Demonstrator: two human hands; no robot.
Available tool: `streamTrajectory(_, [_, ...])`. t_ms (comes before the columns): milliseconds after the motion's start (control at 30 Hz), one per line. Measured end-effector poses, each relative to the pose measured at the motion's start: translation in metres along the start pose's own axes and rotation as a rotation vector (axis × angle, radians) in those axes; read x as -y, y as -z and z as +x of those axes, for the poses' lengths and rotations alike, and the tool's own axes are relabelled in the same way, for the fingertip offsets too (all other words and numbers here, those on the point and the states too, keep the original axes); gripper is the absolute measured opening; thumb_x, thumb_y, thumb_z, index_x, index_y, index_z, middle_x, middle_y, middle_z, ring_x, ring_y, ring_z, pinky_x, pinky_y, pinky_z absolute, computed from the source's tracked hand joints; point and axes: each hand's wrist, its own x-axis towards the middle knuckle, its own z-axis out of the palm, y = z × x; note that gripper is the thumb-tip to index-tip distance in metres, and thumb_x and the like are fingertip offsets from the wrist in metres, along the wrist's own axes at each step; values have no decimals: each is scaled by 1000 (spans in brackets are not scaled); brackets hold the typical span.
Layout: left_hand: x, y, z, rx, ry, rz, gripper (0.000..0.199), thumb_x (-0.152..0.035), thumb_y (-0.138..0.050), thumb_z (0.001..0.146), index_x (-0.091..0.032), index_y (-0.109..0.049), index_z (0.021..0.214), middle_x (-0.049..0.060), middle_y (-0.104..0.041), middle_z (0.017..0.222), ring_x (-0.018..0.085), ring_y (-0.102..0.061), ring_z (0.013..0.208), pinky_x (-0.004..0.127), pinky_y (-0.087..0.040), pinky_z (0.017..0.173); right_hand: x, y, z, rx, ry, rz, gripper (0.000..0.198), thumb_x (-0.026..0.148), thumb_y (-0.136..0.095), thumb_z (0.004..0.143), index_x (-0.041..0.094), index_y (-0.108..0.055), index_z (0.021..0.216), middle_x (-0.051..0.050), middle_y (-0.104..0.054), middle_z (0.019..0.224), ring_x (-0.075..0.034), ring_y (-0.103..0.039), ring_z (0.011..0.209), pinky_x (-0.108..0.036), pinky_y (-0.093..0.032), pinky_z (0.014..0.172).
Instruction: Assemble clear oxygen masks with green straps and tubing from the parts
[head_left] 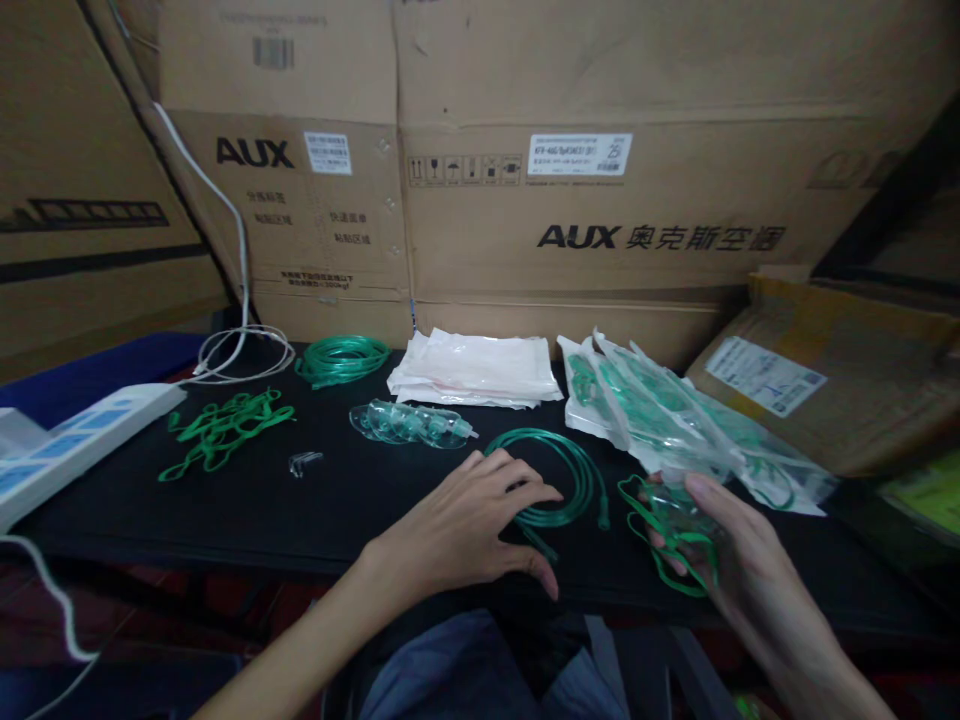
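Note:
My right hand (720,540) is closed round a clear green oxygen mask (679,505), and the mask's green elastic strap (675,560) dangles below the fingers. My left hand (487,510) is over the table with thumb and fingers apart, at the left side of a coil of green tubing (574,490); whether it touches the coil I cannot tell. Behind the left hand lies a row of nested clear masks (411,424). Sealed packs of green tubing and masks (645,395) lie beyond my right hand.
Along the back are white plastic bags (480,365) and another green tubing coil (343,360). Green elastic straps (229,425), small metal clips (304,462) and a power strip (82,445) lie left. Cardboard boxes (472,215) wall the back; a taped carton (832,370) stands right.

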Motion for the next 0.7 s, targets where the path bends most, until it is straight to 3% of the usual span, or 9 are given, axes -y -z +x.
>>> streamTrajectory(133, [1, 8, 0, 66, 26, 90, 41, -49, -77, 87, -21, -63, 115, 2, -66, 120, 24, -59, 117, 42, -41, 109, 3, -1, 1, 76, -17, -10, 37, 51, -83, 80, 19, -78, 97, -3, -71, 68, -14, -60, 52, -19, -47, 38])
streamTrajectory(267, [-2, 5, 3, 141, -78, 249, 20, -37, -65, 100, -18, -61, 104, 4, -65, 109, 23, -61, 108, 37, -44, 102, 0, 6, 3, 70, -26, 22, 38, 53, -83, 80, 21, -76, 100, -3, -71, 70, -15, -60, 52, -20, -46, 37])
streamTrajectory(433, [-12, 6, 4, 164, -211, 431, 13, -26, -53, 106, -15, -60, 104, 6, -66, 104, 23, -61, 103, 34, -46, 96, -1, 14, 3, 60, -59, 68, 39, 54, -82, 80, 22, -75, 100, -2, -70, 69, -14, -58, 49, -21, -46, 38])
streamTrajectory(567, [-16, 16, 6, 209, -315, 451, 11, -25, -60, 103, -15, -63, 102, 4, -69, 101, 20, -65, 97, 34, -44, 101, 1, 11, 3, 54, -70, 75, 39, 54, -84, 77, 22, -75, 98, -1, -68, 66, -14, -59, 49, -20, -46, 38])
streamTrajectory(700, [-27, 22, 10, 268, -244, 440, 17, -32, -70, 96, -14, -69, 93, 4, -72, 91, 21, -68, 88, 32, -51, 86, 4, 6, 1, 34, -50, 75, 41, 55, -86, 74, 22, -74, 95, -2, -72, 72, -14, -60, 49, -20, -45, 36])
